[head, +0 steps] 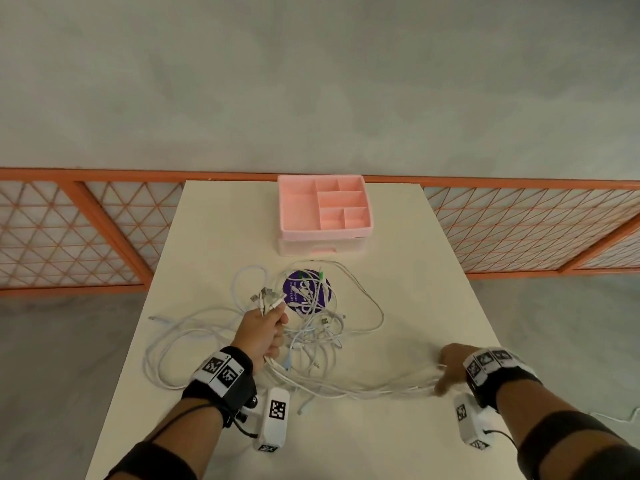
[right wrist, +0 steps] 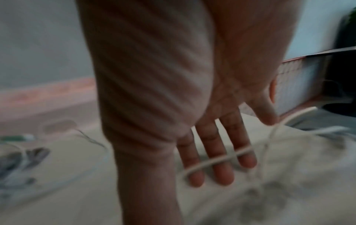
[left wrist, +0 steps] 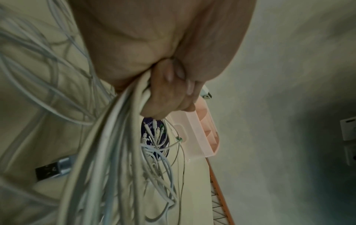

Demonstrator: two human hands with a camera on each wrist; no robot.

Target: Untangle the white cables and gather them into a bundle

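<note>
White cables (head: 311,341) in thin glossy loops, left hand (head: 265,332) fisted round them, right hand (right wrist: 212,152) flat-fingered under strands.

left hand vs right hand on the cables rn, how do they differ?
Left hand is fisted in a tight grip on a bunch of white cables with plug ends sticking out above; right hand has straight, spread fingers with a single strand lying across them. Left sits mid-table by the tangle; right is out near the right edge of the cream table. Both touch cable.
</note>
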